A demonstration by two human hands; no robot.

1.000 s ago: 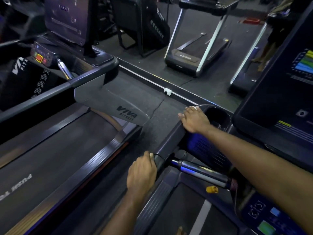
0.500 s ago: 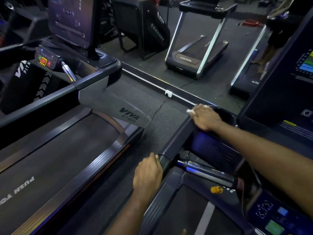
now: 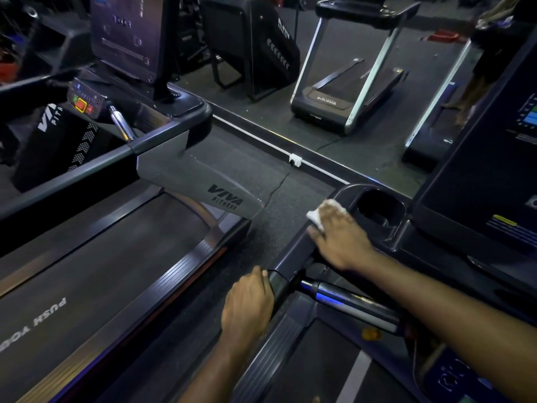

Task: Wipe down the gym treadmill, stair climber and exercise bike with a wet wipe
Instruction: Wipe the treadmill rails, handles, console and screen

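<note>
I stand on a dark treadmill whose left side rail [image 3: 293,257] runs from the near end up to a cup holder [image 3: 380,210]. My right hand [image 3: 340,237] lies flat on top of that rail and presses a white wet wipe [image 3: 316,218] against it; the wipe sticks out past the fingertips. My left hand [image 3: 247,309] grips the near end of the same rail, fingers curled over its outer edge. A chrome handlebar [image 3: 348,303] crosses below my right forearm. The console screen [image 3: 488,170] rises at the right.
A second treadmill [image 3: 116,271] with a grey VIVA side cover [image 3: 200,184] stands to the left across a strip of rubber floor [image 3: 276,184]. A wall mirror ahead reflects another treadmill [image 3: 348,82] and a black stair climber [image 3: 255,48].
My right hand has slid back along the rail toward me with the wipe, away from the cup holder corner. More of the wipe now shows. The left hand keeps its grip.
</note>
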